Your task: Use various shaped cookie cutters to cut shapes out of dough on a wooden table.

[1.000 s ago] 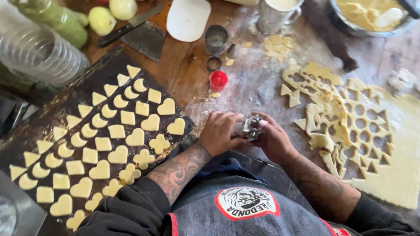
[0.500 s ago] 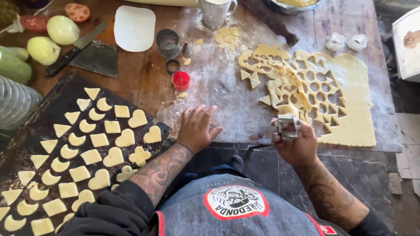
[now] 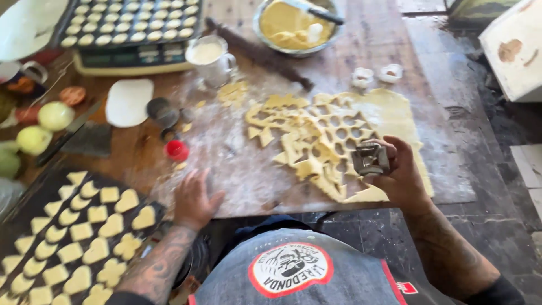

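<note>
From the head camera, the right hand [image 3: 398, 175] grips a small metal cookie cutter [image 3: 371, 160] in closed fingers, holding it over the rolled dough sheet [image 3: 395, 121], which is full of cut-out holes. The left hand [image 3: 195, 200] rests flat, fingers spread, on the floured wooden table [image 3: 237, 169], beside a dark tray [image 3: 34, 197] of heart-shaped and square dough pieces.

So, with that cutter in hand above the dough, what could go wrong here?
The dough sheet is already riddled with holes, so a cut by the metal cutter in the right hand may overlap one and come out broken. The left hand rests close to the baking tray and could knock the cut shapes.
</note>
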